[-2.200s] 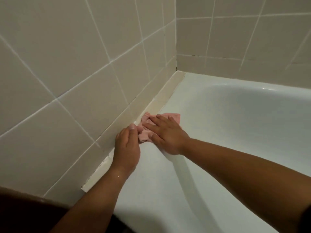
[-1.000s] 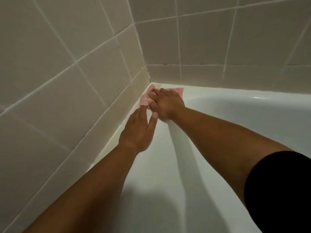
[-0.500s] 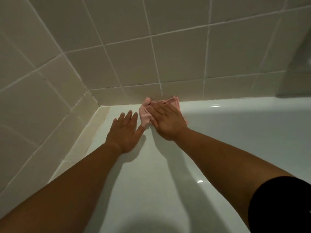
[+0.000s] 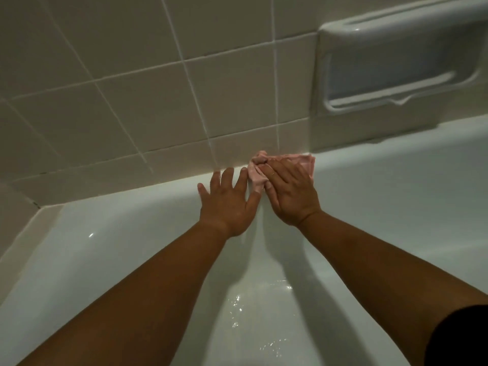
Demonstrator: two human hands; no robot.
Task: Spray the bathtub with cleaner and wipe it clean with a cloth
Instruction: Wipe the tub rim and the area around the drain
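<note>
While your right hand lies flat on the pink cloth, fingers straight and close together, it presses the cloth onto the far rim of the bathtub, below and left of the soap dish set in the tiled wall. Your left hand rests palm-down, further left of the soap dish, fingers spread, thumb just beside the cloth's lower edge. Wet glints show on the tub floor, well below the soap dish.
</note>
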